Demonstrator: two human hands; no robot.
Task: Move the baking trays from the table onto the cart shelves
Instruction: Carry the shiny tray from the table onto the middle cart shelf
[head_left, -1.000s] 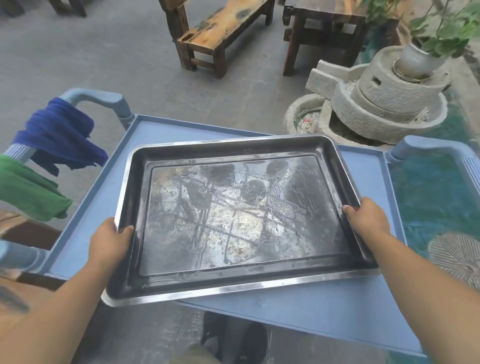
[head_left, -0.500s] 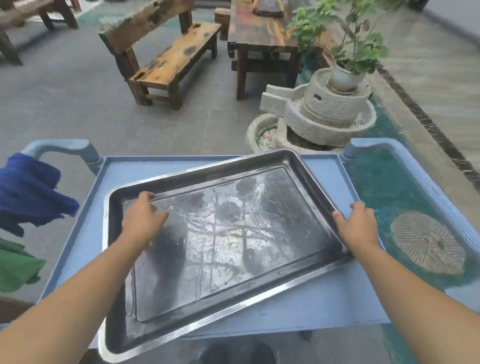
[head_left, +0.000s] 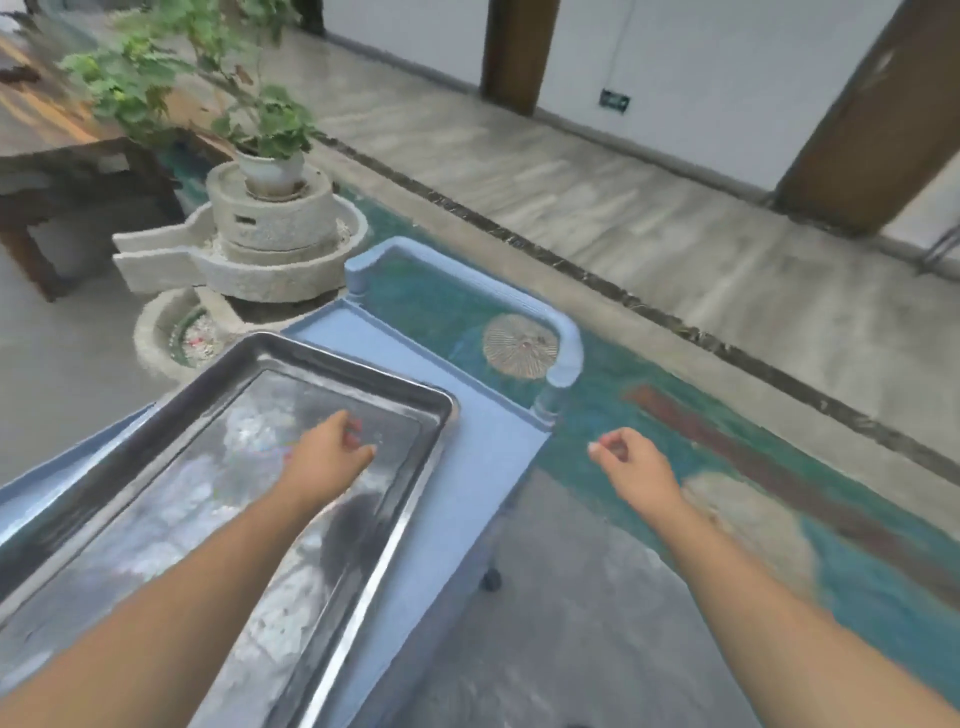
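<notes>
A dark, wet metal baking tray with a shiny rim lies flat on the top shelf of the blue cart. My left hand hovers over the tray's right part, fingers loosely curled, holding nothing. Out past the cart's right edge, my right hand hangs over the floor, empty, with fingers half curled. The view is blurred by head motion.
The cart's blue handle rises at its far right corner. A stone mill with a potted plant stands just beyond the cart. A dark wooden table is at far left. Brown pillars and open floor lie to the right.
Both hands have let go of the tray, which now rests on the cart top. My right hand has swung off to the right of the cart. The view has turned right.
</notes>
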